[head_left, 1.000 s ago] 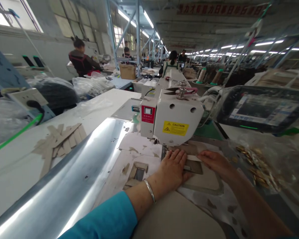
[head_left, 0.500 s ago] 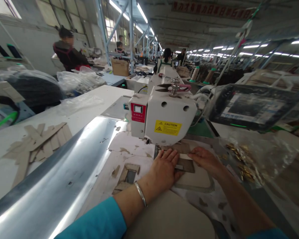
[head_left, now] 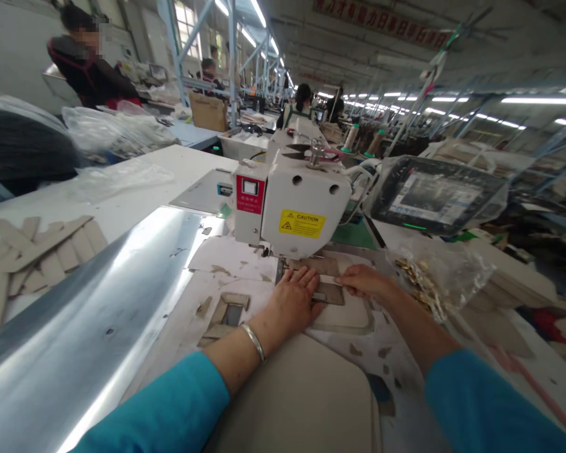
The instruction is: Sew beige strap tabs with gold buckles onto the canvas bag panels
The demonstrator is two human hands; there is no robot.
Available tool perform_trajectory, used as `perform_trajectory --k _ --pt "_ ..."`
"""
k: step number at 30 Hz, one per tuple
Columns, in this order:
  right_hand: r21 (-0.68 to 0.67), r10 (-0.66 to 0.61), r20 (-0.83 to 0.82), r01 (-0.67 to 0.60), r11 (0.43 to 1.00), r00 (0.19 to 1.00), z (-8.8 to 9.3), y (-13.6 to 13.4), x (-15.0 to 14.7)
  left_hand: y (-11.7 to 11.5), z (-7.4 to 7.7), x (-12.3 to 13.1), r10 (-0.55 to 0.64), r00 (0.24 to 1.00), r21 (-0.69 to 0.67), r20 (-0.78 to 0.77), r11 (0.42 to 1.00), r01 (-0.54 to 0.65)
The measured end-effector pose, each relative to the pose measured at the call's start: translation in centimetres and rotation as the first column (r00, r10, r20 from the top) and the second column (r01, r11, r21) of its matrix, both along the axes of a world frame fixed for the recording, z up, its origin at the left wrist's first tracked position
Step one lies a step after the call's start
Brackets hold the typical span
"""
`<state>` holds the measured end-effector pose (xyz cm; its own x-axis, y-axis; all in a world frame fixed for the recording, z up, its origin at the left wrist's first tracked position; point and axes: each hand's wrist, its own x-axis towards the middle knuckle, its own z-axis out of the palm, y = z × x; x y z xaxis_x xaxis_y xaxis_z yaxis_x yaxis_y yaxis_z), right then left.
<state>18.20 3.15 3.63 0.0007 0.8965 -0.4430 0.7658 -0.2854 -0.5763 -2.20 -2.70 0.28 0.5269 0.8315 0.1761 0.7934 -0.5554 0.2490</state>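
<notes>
My left hand (head_left: 295,299) lies flat, fingers extended, on a flat template with brown patches, just below the head of a white sewing machine (head_left: 306,201). My right hand (head_left: 364,280) is at the right side of the same spot, its fingers pinched at the end of a light strip (head_left: 329,279). That strip lies between two brown patches (head_left: 332,294). A beige panel (head_left: 297,390) rests in front of my left hand, near my body. A metal bangle is round my left wrist.
Beige strips (head_left: 42,251) are piled at the left beside a shiny metal sheet (head_left: 108,302). A plastic-wrapped screen (head_left: 434,195) and a bag of brass-coloured parts (head_left: 422,283) stand right. Scissors (head_left: 297,152) lie on the machine. A person (head_left: 89,63) is at the back left.
The view has turned to the right, so the machine and both hands appear further left and slightly higher. Both hands keep nearly the same places on the work.
</notes>
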Motion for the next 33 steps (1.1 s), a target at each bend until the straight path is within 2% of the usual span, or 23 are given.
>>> perform_trajectory --k 3,8,11,14,16,21,29,33 --pt "0.046 0.000 0.049 -0.002 0.999 0.999 0.5 -0.3 -0.5 -0.1 -0.1 0.0 -0.002 1.000 0.018 -0.001 1.000 0.002" --pt "0.196 0.020 0.083 -0.036 0.980 0.996 1.7 -0.2 -0.6 -0.2 -0.1 -0.2 -0.013 1.000 0.053 0.005 0.999 0.013" --pt "0.177 -0.040 -0.127 0.062 0.982 0.991 2.0 -0.4 -0.8 -0.1 -0.2 -0.2 -0.014 1.000 0.064 0.015 0.998 0.013" --pt "0.011 -0.183 -0.438 0.209 0.978 0.880 1.5 -0.9 -0.8 0.0 -0.5 -0.2 -0.010 1.000 0.065 0.019 0.998 0.009" --pt "-0.064 -0.259 -0.523 0.265 0.962 0.812 0.9 -1.1 -0.7 0.0 -0.7 -0.2 -0.009 1.000 0.075 0.023 0.997 0.007" --pt "-0.088 -0.299 -0.544 0.301 0.950 0.784 0.1 -1.0 -0.3 0.1 -0.8 -0.2 -0.009 1.000 0.080 0.020 0.997 0.007" --pt "-0.098 -0.338 -0.551 0.344 0.934 0.763 0.3 -1.2 -0.4 0.1 -0.7 -0.2 -0.014 1.000 0.069 0.016 0.998 0.013" --pt "-0.048 -0.327 -0.478 0.348 0.936 0.815 0.4 -1.3 -0.8 0.1 -0.8 -0.2 -0.017 1.000 0.074 0.012 0.997 0.016"
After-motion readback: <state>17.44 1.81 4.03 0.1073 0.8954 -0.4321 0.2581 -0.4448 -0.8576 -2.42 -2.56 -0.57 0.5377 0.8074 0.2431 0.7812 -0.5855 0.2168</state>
